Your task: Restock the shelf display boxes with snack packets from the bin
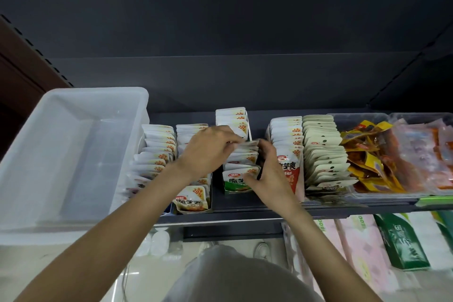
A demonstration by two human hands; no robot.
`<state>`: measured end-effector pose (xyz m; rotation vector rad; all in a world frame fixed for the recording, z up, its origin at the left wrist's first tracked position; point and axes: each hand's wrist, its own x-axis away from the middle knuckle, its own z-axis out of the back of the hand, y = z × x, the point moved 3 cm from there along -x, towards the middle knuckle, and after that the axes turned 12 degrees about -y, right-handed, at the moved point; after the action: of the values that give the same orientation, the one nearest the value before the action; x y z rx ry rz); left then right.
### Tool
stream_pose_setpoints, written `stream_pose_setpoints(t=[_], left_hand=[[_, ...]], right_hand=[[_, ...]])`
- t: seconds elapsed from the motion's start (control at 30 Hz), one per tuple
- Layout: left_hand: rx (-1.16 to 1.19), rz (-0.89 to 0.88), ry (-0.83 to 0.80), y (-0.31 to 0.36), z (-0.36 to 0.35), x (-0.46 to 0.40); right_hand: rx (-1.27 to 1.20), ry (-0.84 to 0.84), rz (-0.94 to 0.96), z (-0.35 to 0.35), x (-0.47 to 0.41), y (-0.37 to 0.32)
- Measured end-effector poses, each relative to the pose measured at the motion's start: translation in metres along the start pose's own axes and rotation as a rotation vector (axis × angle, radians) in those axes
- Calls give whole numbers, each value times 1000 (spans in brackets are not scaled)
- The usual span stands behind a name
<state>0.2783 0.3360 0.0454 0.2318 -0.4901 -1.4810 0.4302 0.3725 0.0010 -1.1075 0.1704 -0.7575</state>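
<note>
We see both hands over the middle row of snack packets point(241, 154) on the shelf point(269, 211). The left hand point(208, 152) curls its fingers over the packet tops, pinching them; the right hand point(269, 174) is also bent around the same row, thumb against the green-fronted packet point(235, 182) at the near end. Left of the left hand stand two more display boxes point(193, 198) of packets, and further left the clear plastic bin point(73, 149) — nothing visible inside it. Right of the right hand are a red-fronted row point(290, 152), beige packets point(323, 152) and clear trays point(392, 154) of loose snacks.
</note>
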Motion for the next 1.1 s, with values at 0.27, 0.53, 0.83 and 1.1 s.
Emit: stream_pose_setpoints(t=[0.27,0.53,0.83,1.1], left_hand=[[1203,453,512,25,-54,5],[1115,465,486,25,-71,6],[1388,346,562,43,-78,10],[1495,317,573,42,-79,6]], right_hand=[[-454,-16,53,-8,-9,-7],[-651,-25,67,-14,-17,-10],[-716,30,79,-8,-11,6],[-702,-26,47,-4,-23,2]])
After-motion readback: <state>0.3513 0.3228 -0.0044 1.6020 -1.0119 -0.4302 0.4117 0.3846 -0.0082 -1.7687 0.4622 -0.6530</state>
